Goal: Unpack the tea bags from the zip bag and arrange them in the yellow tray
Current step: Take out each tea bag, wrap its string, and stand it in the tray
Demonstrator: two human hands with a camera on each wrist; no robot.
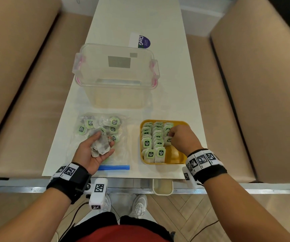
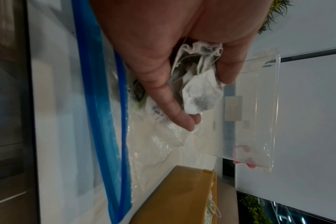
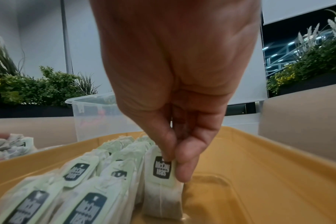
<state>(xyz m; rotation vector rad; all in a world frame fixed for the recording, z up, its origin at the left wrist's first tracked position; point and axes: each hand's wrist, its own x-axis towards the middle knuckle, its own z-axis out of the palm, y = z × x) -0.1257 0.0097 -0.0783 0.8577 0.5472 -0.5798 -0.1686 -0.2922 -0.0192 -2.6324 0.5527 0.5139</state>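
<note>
My left hand (image 1: 95,149) is palm up over the clear zip bag (image 1: 104,137) and cups a bunch of tea bags (image 1: 99,145) (image 2: 199,94) in curled fingers (image 2: 163,97). More tea bags with green tags (image 1: 113,122) lie in the far end of the zip bag. The yellow tray (image 1: 177,158) (image 3: 269,174) holds three rows of upright tea bags (image 1: 155,137). Over the right row my right hand (image 1: 182,137) (image 3: 175,163) pinches a tea bag (image 3: 163,188) by its tag, its lower end down in the tray.
An open clear plastic box (image 1: 116,75) with pink clips stands behind the zip bag and tray. A white card with a purple label (image 1: 140,41) lies past it. The zip bag's blue seal (image 1: 113,167) lies at the table's near edge. Tan benches flank the narrow white table.
</note>
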